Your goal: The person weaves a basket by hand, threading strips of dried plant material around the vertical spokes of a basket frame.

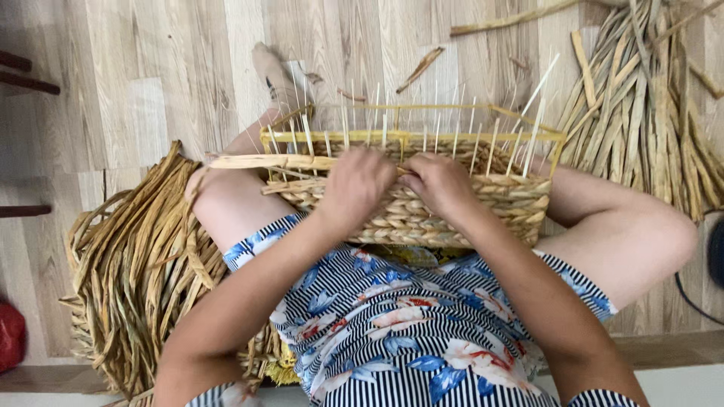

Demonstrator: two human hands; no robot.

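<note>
A person in striped, flower-printed clothing (pixel 392 332) sits on a pale wooden floor (pixel 173 68), forearms reaching up from the lower edge of the frame toward a half-woven basket (pixel 422 203) resting across the lap at center. The left hand (pixel 354 188) lies curled over the near wall of the basket, its fingers pressed down on a flat dried-grass strand (pixel 264 161) that runs out to the left along the rim; the hold looks closed on that strand. Just beside it, the right hand (pixel 439 183) bends its fingers into the top row of weaving, closed on the plaited material there, though exactly what the fingertips pinch is hidden. The two hands nearly touch at the middle of the basket's near wall. Thin pale upright stakes (pixel 437 128) stand in a row above the woven part, held by a yellow rectangular frame (pixel 407 137) that forms the basket's open top. At lower left, pressed against the person's thigh, lies a thick bundle of dried grass (pixel 136 264). A small red object (pixel 10 335) shows at the left edge. Farther off, in the upper right of the frame, a second heap of dried grass (pixel 648 105) fans across the floor, with loose scraps (pixel 421 68) scattered at upper center.
</note>
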